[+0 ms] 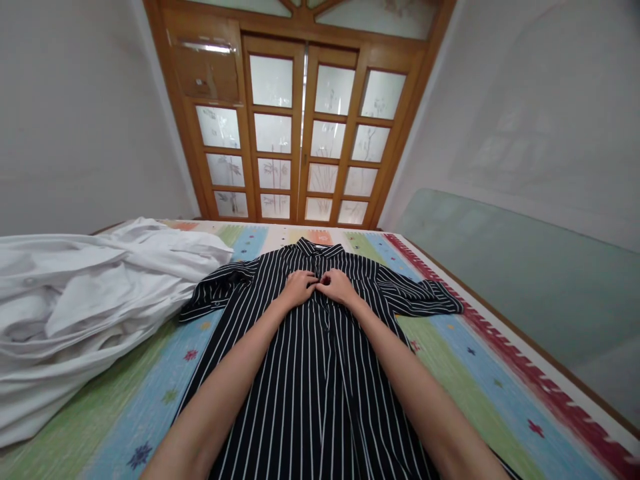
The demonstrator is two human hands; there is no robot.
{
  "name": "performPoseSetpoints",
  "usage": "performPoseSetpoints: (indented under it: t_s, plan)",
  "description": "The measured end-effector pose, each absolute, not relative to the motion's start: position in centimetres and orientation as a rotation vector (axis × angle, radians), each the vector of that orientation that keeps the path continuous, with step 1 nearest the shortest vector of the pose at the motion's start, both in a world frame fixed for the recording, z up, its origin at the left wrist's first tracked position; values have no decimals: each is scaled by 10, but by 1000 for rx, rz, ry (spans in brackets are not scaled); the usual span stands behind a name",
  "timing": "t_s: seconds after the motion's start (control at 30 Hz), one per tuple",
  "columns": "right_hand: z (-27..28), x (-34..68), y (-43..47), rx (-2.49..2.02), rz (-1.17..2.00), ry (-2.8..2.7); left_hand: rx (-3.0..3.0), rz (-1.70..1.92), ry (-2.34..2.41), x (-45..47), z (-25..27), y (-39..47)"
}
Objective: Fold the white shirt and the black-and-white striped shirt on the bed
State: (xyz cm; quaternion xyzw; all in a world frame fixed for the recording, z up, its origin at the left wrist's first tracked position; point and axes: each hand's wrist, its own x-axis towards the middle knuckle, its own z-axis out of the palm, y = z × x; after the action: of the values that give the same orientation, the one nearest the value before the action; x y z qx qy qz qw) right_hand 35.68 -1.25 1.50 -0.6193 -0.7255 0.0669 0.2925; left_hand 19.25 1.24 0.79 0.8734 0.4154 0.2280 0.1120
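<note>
A black shirt with white stripes (295, 373) lies front up and spread out, its collar at the far end and its short sleeves out to both sides. On its front placket, a little below the collar, my left hand (299, 288) and my right hand (336, 287) meet. The fingertips of both are pinched on the placket edge, almost touching each other. Any button between them is too small to make out. Further down, the two front edges of the shirt lie loosely against each other.
The shirt lies on a bed with a colourful striped sheet (130, 400). A heap of white cloth (110, 293) is on the left, against the shirt's sleeve. A pale green headboard-like panel (500, 247) runs along the right. Wooden glazed doors (300, 127) stand beyond the bed.
</note>
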Motion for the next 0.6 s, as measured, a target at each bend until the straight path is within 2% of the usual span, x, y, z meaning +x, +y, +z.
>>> performPoseSetpoints:
  t_s: [0.3, 0.6]
  plan:
    - [5, 357, -5, -1628, 317, -1701, 2393, 782, 1383, 205, 10, 8]
    - [-4, 359, -5, -1492, 440, -1538, 2223, 921, 1207, 204, 15, 4]
